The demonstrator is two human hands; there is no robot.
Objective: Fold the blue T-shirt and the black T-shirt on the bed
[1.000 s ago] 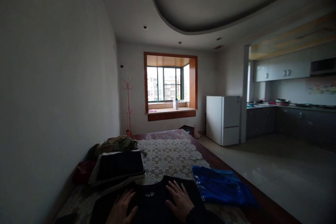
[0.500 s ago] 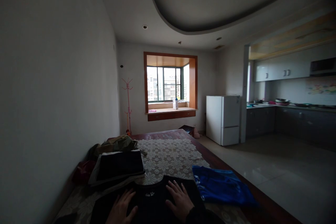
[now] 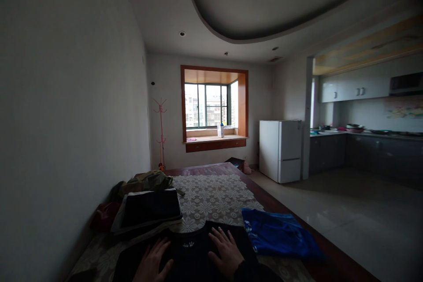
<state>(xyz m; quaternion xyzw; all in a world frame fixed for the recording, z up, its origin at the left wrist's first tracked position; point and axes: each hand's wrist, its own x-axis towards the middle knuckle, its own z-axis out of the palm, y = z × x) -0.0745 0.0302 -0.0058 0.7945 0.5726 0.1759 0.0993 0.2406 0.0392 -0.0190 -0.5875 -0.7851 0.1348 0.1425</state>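
Lace cloth (image 3: 214, 196) covers a dark wooden table (image 3: 280, 207) running along the left wall, with a stack of folded clothes (image 3: 148, 209) at left, a black garment (image 3: 194, 249) at the near edge and a blue garment (image 3: 279, 238) at right. Dim light hides detail; both wrists are cut off. The left hand (image 3: 152, 263) and right hand (image 3: 225, 252) lie flat, fingers spread, on the black garment, gripping nothing.

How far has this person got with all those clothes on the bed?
A stack of folded dark clothes sits at the left, and a blue garment lies at the right, looking folded. In hand: the left hand and right hand press flat on a black top spread out, not yet folded. A rumpled heap behind the stack seems left.
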